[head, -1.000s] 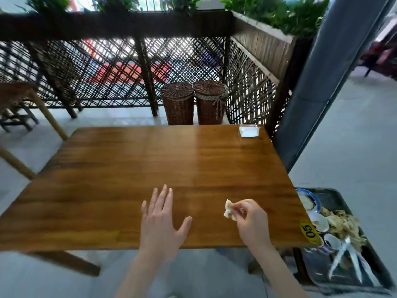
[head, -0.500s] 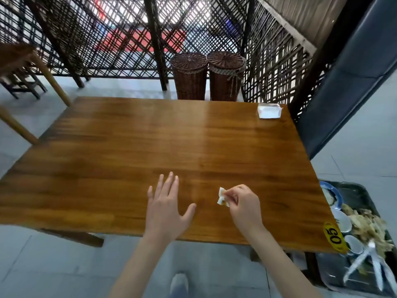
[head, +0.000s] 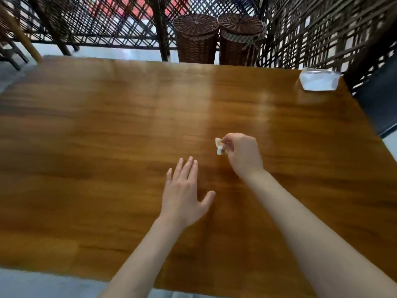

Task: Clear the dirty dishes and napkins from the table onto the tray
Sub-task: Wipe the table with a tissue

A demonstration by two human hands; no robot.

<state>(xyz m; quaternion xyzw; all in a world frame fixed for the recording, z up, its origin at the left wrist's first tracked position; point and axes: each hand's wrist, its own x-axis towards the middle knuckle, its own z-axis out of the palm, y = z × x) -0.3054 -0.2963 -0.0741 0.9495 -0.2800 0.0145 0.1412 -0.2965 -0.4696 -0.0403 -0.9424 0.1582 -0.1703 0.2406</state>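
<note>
Hands are both over the wooden table [head: 107, 130]: your left hand [head: 182, 194] is flat, fingers straight and close together, thumb splayed to the right, holding nothing, hovering over or resting on the wood, can't tell which. Your right hand [head: 242, 153] is further out, fingers curled, pinching a small crumpled white napkin scrap [head: 219, 146] at the fingertips, just above the table middle. White napkin pack [head: 319, 79] sits at the far right corner of the table, well apart from both hands. Two lidded wicker baskets [head: 219, 37] stand side by side beyond the far edge, touching or nearly so, against a dark lattice fence [head: 311, 35].
</note>
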